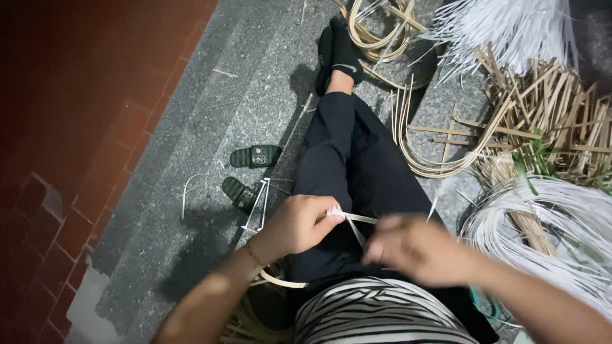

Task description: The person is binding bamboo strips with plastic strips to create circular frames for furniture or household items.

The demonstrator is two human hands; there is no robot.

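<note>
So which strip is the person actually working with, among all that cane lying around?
Start at the black trousers of the seated person in the middle. Just above the lap, the left hand pinches one end of a short pale strip that runs across to the blurred right hand. Unlike the white coil and tan bundles on the floor at right, it is a single strip held in the air.

To your left the stone floor (210,108) lies open past the sandals (252,172); to your right, bent cane strips (440,146) and white coils (548,223) crowd the floor.
</note>
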